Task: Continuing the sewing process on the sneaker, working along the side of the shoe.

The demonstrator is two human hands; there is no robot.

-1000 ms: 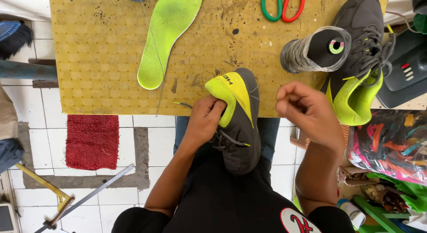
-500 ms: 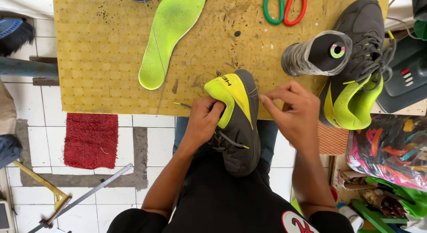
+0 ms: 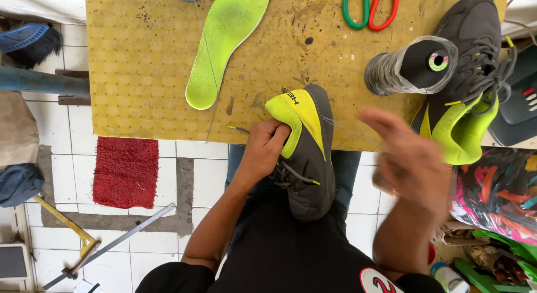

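A grey and yellow-green shoe (image 3: pixel 309 158) rests on my lap, heel end against the yellow board's near edge. My left hand (image 3: pixel 264 147) grips its yellow heel collar, fingers tucked inside. My right hand (image 3: pixel 407 158) is blurred in the air to the right of the shoe, fingers apart, palm down; I cannot see anything in it. A thin thread runs from the shoe's heel up across the board. A lime green insole (image 3: pixel 224 44) lies on the board to the upper left.
The yellow perforated board (image 3: pixel 140 63) carries red and green scissors (image 3: pixel 370 7), a matching second shoe (image 3: pixel 464 74) and a dark thread spool in clear wrap (image 3: pixel 411 66). A red mat (image 3: pixel 126 172) and metal bars lie on the tiled floor at left. Colourful scraps sit at right.
My right hand went in to the shoe's heel, then pulled away to the right and toward me in a fast, blurred motion. The left hand kept its hold on the shoe.
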